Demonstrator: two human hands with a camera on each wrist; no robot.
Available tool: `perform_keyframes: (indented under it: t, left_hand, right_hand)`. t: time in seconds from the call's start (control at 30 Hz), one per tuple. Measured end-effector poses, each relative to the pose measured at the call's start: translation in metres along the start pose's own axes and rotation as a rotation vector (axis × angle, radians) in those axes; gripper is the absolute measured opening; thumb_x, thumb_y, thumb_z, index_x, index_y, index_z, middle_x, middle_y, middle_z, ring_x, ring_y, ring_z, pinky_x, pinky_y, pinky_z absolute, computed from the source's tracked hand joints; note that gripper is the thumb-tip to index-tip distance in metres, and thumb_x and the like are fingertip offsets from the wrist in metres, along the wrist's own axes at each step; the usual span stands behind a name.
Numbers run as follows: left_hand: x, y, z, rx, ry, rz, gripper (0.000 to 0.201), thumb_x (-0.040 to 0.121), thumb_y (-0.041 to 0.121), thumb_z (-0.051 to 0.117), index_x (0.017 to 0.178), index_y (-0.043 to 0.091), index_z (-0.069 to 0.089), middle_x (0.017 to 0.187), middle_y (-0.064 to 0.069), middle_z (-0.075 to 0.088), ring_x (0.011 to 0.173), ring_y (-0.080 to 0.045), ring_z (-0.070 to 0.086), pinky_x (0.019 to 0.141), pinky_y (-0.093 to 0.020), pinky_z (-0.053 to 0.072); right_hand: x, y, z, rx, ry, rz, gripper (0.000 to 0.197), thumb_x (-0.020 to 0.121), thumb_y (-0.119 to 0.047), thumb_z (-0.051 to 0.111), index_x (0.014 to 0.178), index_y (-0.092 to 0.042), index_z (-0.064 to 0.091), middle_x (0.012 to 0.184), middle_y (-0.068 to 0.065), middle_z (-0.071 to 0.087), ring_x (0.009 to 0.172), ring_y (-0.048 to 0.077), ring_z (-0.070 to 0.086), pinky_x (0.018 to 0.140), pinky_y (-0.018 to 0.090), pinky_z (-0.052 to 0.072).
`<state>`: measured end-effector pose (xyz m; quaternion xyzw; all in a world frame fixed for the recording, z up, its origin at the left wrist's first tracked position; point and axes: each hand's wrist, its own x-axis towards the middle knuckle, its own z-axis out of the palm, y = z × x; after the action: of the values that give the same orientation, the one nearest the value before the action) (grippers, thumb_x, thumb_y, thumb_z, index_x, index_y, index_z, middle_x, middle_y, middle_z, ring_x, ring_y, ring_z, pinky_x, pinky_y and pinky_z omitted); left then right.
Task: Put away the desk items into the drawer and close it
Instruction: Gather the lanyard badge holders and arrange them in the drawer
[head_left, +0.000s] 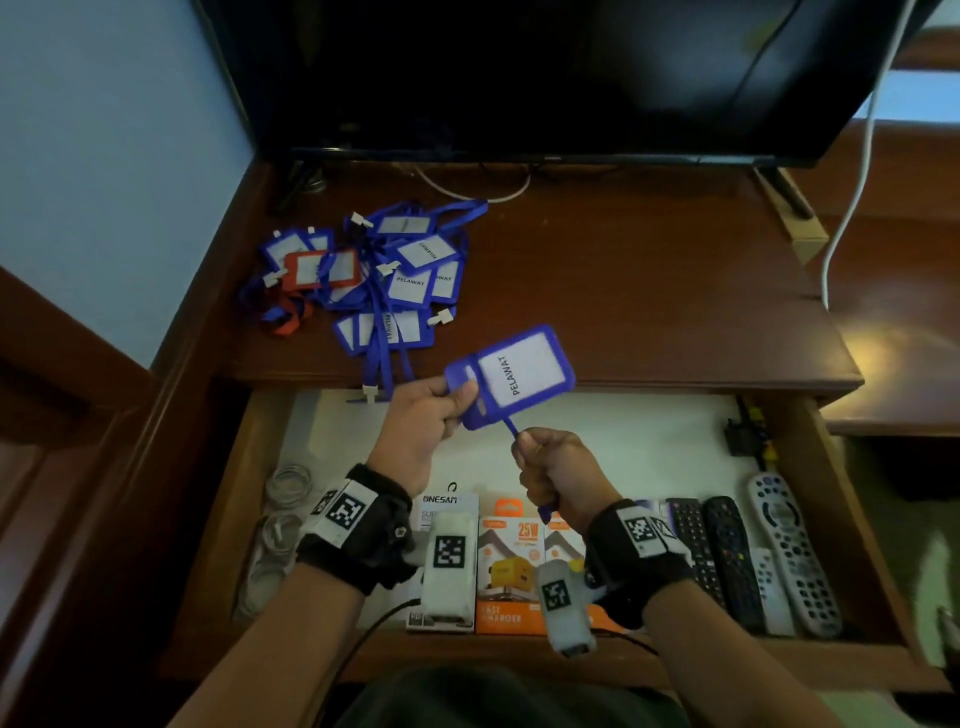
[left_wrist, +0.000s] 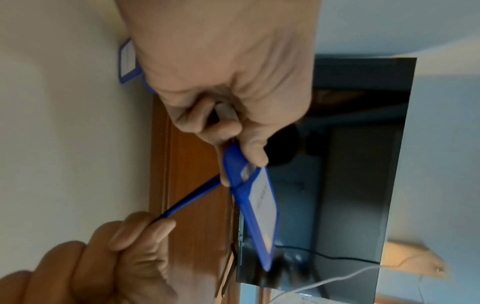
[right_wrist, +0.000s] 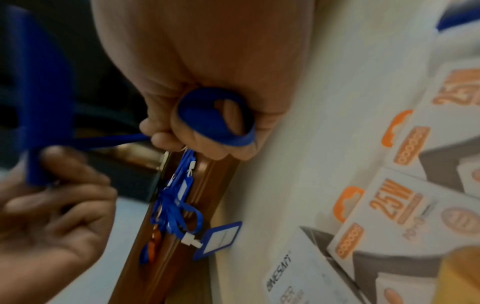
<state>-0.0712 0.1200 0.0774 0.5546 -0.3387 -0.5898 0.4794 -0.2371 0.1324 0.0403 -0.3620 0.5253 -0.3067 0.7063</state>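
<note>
My left hand (head_left: 453, 404) pinches a blue badge holder (head_left: 519, 375) with a white "PELAWAT" card, held above the back of the open drawer (head_left: 649, 447). Its blue lanyard strap (head_left: 511, 429) runs taut down into my right hand (head_left: 540, 457), which grips the gathered strap in a fist; a loop end (head_left: 545, 514) sticks out below. The left wrist view shows the holder (left_wrist: 259, 205) edge-on and the strap (left_wrist: 192, 199). Coiled lanyard (right_wrist: 215, 117) fills my right fist. A pile of blue badges with one red one (head_left: 374, 270) lies on the desk's left side.
The drawer front holds charger boxes (head_left: 509, 566), several remotes (head_left: 753, 561) at the right and coiled cables (head_left: 280, 519) at the left. One badge (right_wrist: 221, 236) sits at the drawer's back left under the desk edge. A TV (head_left: 519, 78) and white cable (head_left: 857, 182) stand behind.
</note>
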Motion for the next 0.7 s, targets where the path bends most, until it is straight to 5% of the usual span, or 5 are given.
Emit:
perform_keyframes:
  t: [0.1, 0.23, 0.33, 0.47, 0.7]
  left_hand:
    - [0.006, -0.006, 0.002, 0.096, 0.178, 0.052, 0.022, 0.091, 0.005, 0.059, 0.07, 0.012, 0.06, 0.047, 0.014, 0.05, 0.043, 0.0, 0.039, 0.044, -0.01, 0.032]
    - [0.013, -0.03, -0.008, 0.458, 0.263, 0.096, 0.033, 0.084, 0.024, 0.068, 0.064, 0.0, 0.059, 0.059, -0.005, 0.056, 0.057, -0.013, 0.043, 0.06, -0.029, 0.041]
    - [0.007, -0.04, -0.009, 0.736, 0.196, 0.107, 0.045, 0.085, 0.026, 0.066, 0.05, 0.013, 0.04, 0.047, 0.002, 0.038, 0.048, -0.012, 0.033, 0.046, -0.022, 0.025]
    - [0.003, -0.049, -0.018, 0.827, 0.02, 0.086, 0.029, 0.088, 0.024, 0.064, 0.061, 0.017, 0.055, 0.056, 0.005, 0.051, 0.055, -0.013, 0.047, 0.049, -0.017, 0.031]
    - [-0.004, -0.041, -0.027, 1.019, -0.452, 0.011, 0.018, 0.087, 0.023, 0.064, 0.071, 0.014, 0.064, 0.075, -0.002, 0.066, 0.072, -0.02, 0.061, 0.067, -0.036, 0.045]
  right_hand:
    - [-0.004, -0.005, 0.009, -0.187, 0.002, -0.031, 0.038, 0.1, -0.015, 0.045, 0.062, -0.01, 0.05, 0.048, 0.0, 0.025, 0.04, 0.012, 0.019, 0.042, 0.022, 0.016]
    - [-0.015, -0.018, 0.027, -0.352, -0.017, -0.126, 0.036, 0.097, -0.012, 0.051, 0.062, -0.007, 0.054, 0.046, 0.001, 0.028, 0.038, 0.008, 0.021, 0.039, 0.02, 0.02]
    - [-0.02, -0.023, 0.032, -0.336, -0.072, -0.104, 0.033, 0.098, -0.015, 0.049, 0.067, -0.007, 0.057, 0.049, 0.0, 0.027, 0.04, 0.009, 0.019, 0.04, 0.021, 0.017]
    - [-0.026, -0.027, 0.024, -0.375, -0.108, -0.066, 0.035, 0.099, -0.018, 0.047, 0.068, -0.009, 0.06, 0.052, 0.001, 0.027, 0.045, 0.011, 0.018, 0.042, 0.023, 0.017]
    - [-0.021, -0.036, 0.007, -0.508, -0.118, -0.111, 0.035, 0.097, -0.013, 0.052, 0.062, -0.01, 0.059, 0.049, -0.003, 0.043, 0.044, 0.008, 0.032, 0.044, 0.018, 0.028]
